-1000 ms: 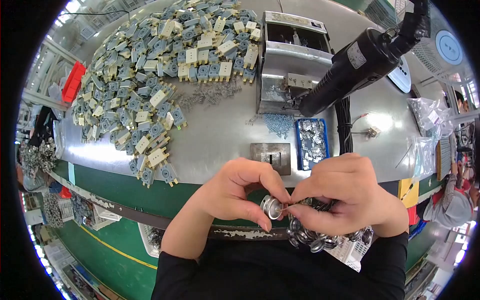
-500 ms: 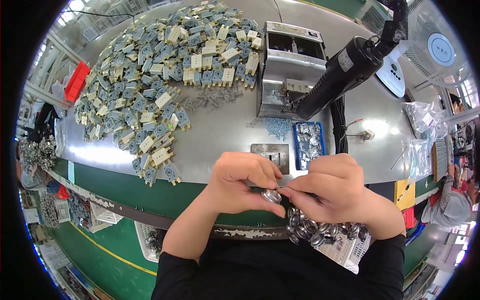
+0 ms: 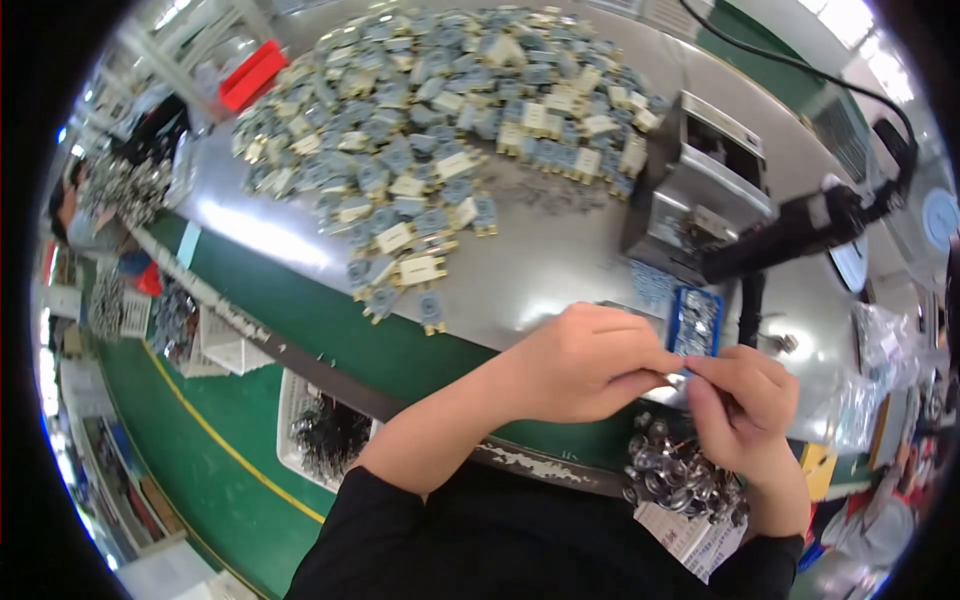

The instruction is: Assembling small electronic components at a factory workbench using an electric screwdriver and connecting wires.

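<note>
Left hand [image 3: 600, 365]: pinching metal part [image 3: 673, 389] | Right hand [image 3: 745, 405]: grip unclear | We judge 1 part underway, metal cluster [image 3: 675, 472] left

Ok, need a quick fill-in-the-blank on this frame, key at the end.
1. The left hand and right hand belong to someone wearing ____ sleeves.
2. Small metal parts lie in a ____ tray.
3. In the picture, the heap of grey and cream parts lies to the ____ of the boxy metal machine.
4. A ____ line crosses the green floor.

Missing words: black; blue; left; yellow.
</note>
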The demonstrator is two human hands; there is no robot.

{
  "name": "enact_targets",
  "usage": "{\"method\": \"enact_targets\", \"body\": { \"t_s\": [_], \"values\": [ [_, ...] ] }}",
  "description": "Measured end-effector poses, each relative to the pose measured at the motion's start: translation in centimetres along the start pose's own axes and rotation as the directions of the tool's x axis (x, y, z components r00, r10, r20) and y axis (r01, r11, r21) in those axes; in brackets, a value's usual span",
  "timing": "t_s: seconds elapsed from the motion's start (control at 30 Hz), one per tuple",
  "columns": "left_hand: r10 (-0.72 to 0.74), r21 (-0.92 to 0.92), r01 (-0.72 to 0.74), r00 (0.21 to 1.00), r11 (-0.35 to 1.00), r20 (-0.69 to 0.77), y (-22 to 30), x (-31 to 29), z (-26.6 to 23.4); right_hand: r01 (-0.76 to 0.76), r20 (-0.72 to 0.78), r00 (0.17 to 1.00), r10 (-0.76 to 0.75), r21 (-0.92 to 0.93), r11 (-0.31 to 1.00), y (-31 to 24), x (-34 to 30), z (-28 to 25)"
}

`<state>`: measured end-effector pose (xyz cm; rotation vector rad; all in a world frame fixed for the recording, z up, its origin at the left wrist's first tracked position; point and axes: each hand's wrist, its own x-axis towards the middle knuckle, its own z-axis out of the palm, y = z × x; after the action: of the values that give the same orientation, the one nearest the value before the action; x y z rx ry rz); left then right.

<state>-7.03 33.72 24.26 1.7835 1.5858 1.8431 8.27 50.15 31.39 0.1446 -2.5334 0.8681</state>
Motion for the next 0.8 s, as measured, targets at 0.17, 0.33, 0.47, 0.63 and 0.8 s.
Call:
{"method": "enact_targets", "body": {
  "t_s": [0.17,0.33,0.47,0.63,0.8],
  "values": [
    [0.046,0.216,0.005,0.972,0.976,-0.231,-1.1,-0.5,1.5,-0.096,0.121,0.988,0.090,0.044,0.994,0.0,0.5,0.0],
    [0.192,0.288,-0.080,0.902,0.954,-0.387,-1.0,-0.2,2.1,-0.157,0.175,0.976,0.133,0.132,0.979,-0.2,0.3,-0.6],
    [-0.143,-0.137,0.136,0.988,0.981,-0.049,-0.1,0.3,1.0,-0.191,0.162,0.972,0.169,0.127,0.973,0.4,-0.5,-1.1],
    [-0.262,-0.765,0.586,0.808,0.266,0.528,-0.4,-1.1,1.4,-0.344,0.185,0.937,0.297,0.335,0.877,0.4,-0.5,-1.2],
    [-0.307,-0.825,0.565,0.782,-0.018,0.543,-0.4,-1.3,1.8,-0.140,0.175,0.981,0.077,0.382,0.914,1.7,-0.8,-1.5]
  ]
}}
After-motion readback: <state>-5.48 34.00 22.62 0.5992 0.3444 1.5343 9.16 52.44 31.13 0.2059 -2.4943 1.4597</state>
